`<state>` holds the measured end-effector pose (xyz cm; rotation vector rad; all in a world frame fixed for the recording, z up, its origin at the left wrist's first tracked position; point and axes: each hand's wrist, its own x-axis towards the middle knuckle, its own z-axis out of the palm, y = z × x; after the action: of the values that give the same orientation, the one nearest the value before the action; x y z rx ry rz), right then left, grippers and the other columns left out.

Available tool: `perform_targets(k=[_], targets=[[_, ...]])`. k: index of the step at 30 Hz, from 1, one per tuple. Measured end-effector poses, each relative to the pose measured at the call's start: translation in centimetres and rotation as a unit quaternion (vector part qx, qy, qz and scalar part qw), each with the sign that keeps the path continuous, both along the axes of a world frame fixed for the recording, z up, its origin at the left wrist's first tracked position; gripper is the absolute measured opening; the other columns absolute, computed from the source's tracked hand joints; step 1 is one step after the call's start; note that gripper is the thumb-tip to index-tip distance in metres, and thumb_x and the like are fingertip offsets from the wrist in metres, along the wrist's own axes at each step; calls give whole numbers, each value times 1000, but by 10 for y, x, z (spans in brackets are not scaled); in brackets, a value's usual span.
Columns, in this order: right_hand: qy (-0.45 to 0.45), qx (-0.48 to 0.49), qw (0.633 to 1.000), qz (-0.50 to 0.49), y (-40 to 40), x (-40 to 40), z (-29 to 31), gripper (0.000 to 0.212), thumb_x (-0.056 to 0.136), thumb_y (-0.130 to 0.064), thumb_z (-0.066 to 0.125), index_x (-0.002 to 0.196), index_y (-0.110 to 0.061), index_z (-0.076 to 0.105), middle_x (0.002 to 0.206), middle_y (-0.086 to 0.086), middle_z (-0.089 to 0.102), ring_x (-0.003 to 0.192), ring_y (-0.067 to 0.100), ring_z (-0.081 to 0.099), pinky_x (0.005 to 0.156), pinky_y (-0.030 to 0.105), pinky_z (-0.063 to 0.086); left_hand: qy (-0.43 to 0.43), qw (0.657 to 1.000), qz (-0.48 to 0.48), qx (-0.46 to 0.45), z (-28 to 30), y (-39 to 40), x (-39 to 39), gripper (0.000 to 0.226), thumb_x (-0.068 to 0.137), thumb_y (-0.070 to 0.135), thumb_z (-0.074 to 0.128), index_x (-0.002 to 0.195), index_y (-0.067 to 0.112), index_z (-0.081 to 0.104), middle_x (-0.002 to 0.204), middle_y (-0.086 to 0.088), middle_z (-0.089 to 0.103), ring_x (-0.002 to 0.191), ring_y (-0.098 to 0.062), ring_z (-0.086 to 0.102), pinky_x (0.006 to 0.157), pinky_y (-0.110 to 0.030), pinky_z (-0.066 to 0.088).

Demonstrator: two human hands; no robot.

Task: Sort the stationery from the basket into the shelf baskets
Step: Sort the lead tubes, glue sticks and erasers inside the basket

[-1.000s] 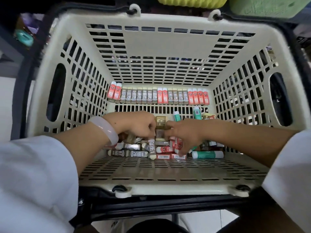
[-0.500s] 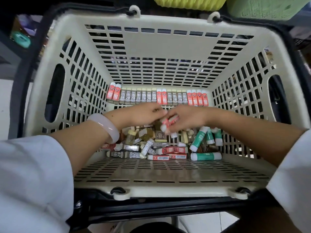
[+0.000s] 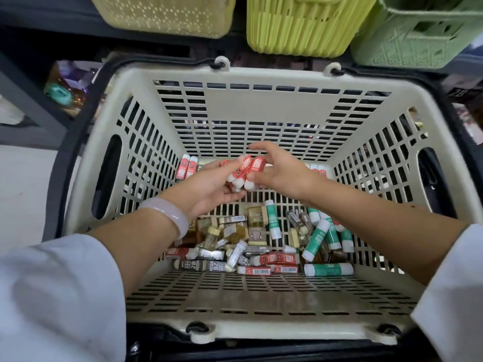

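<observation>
while both hands hover above the heap in the cream slotted plastic basket (image 3: 266,116), they share a small bunch of red-sleeved white erasers (image 3: 244,171). the left hand (image 3: 209,189) lies palm up beneath the bunch, its fingers curled loosely round the lower ends, and the right hand (image 3: 281,169) pinches the top eraser between thumb and fingers, forefinger lifted clear. the bunch is in the air near the far wall, touching nothing but the two hands.

below them the loose pile remains: grey 2b-marked erasers (image 3: 201,265), green-and-white glue sticks (image 3: 316,237), brownish square packets (image 3: 257,235) and more red erasers (image 3: 277,258). a neat row of red erasers (image 3: 187,167) stands against the far wall, partly hidden by the hands.

the likely trouble is in the handover. the erasers are short, smooth-sleeved and stacked unevenly, so if the right hand lets go before the left has closed, one could slide off the palm and drop back into the mixed pile. lifting to the shelf adds risk: the yellow ribbed shelf basket (image 3: 308,24), the pale yellow perforated basket (image 3: 167,14) and the green woven basket (image 3: 423,32) sit above, and their contents are not visible, so a wrong bin is possible.
</observation>
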<state>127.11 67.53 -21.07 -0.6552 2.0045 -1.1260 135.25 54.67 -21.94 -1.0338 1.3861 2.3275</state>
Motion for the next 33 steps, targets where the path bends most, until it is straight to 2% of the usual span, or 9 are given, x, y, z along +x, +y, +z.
perform_targets(k=[4,7,12,16,20,23,27,29,33], targets=[[49,6,999,0,-7,-3,-2,47,85,-10,65,127,-18,46,116,10,63,92,28,67,81,44,55,-8,1000,-1,-10,3,-4,0,35,82,19,67,112,8,55,88,-8,67,76,-18,66,64,-26,58],[100,7,995,12,-9,-6,-4,29,84,-12,66,112,-15,60,105,5,68,88,19,67,79,29,56,-23,999,17,-41,4,-4,-1,19,83,16,66,98,12,55,87,-6,64,76,-16,63,66,-27,56],[102,28,994,-11,-10,-10,-12,11,83,-19,68,80,-21,57,76,-2,61,55,0,61,49,13,49,-106,979,21,-173,9,-23,9,25,83,9,65,103,11,51,96,-7,61,84,-16,59,65,-28,51],[4,-5,997,-71,-28,-4,-24,19,83,-17,67,76,-16,49,68,-7,62,53,-2,62,50,15,50,-192,946,12,-260,8,-40,23,34,83,11,65,112,0,52,105,-16,59,90,-23,58,81,-31,53],[-161,1,972,-171,-64,2,-41,24,83,-6,66,73,-12,44,79,3,56,77,14,61,85,29,53,-215,944,37,-247,3,-46,26,32,84,9,63,111,-6,55,92,-16,60,77,-20,58,73,-21,54],[-235,14,943,-233,-89,10,-52,19,82,-3,65,74,-8,49,77,6,56,73,14,58,78,27,54,-239,946,54,-213,-4,-45,25,28,82,8,65,107,-2,56,85,-14,59,65,-16,55,60,-25,50],[-127,38,949,-285,-109,21,-69,24,82,-17,69,69,-15,49,69,-1,53,68,12,50,59,22,36,-242,941,63,-229,-13,-45,19,19,80,5,66,95,-2,56,67,-11,53,52,-14,47,57,-26,47],[-95,28,952,-289,-115,25,-77,29,84,-17,66,63,-19,45,67,-5,51,68,12,50,57,22,37,-240,941,64,-232,-14,-45,17,14,81,3,65,90,-1,55,60,-12,50,48,-16,45,56,-27,46],[-7,61,966,-251,-123,29,-82,6,86,-13,59,82,-16,61,92,1,66,89,19,60,73,23,43,-234,944,45,-227,-17,-44,17,20,83,2,61,101,-4,57,45,-10,45,47,-19,44,50,-26,38]])
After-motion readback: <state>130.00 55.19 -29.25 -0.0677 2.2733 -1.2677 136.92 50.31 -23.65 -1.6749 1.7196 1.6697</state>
